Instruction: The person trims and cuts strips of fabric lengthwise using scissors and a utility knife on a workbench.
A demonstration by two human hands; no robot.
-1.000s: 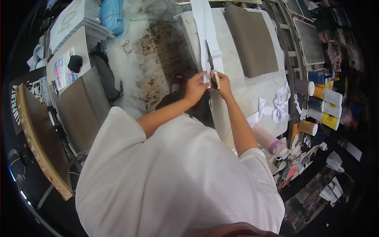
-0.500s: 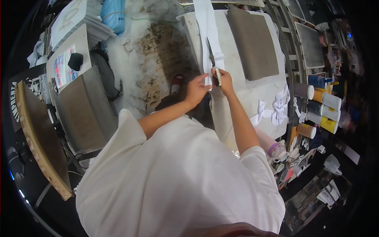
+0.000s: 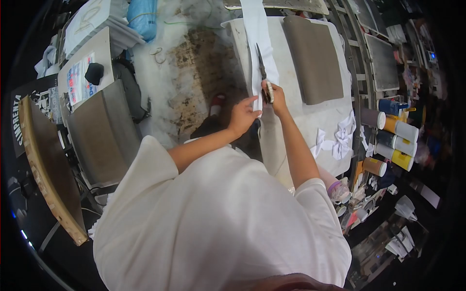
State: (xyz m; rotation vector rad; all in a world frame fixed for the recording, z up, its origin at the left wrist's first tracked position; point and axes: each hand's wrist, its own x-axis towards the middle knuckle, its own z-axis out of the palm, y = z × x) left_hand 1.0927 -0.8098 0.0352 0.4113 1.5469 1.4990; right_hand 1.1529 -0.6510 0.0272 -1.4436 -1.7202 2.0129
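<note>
A long white strip of cloth [image 3: 255,29] runs from the top edge of the view down along the near side of the covered table. My right hand [image 3: 278,99] is closed around the handles of a pair of scissors [image 3: 262,63], whose dark blades point away from me and lie along the cloth. The part of the strip left of the blades is narrow. My left hand [image 3: 244,117] pinches the near end of that narrow part between thumb and fingers, just left of the scissor handles.
On the white-covered table [image 3: 296,140] lie a folded brown-grey sheet [image 3: 318,60] and a heap of white cloth scraps [image 3: 342,138]. Several tubs [image 3: 403,128] stand along the right. A wood-framed screen [image 3: 53,169] leans at the left, near a grey-brown board [image 3: 99,138].
The whole view has shifted slightly. Both hands keep their hold on the strip and scissors, and the cloth right of the blades spreads a little wider to the right.
</note>
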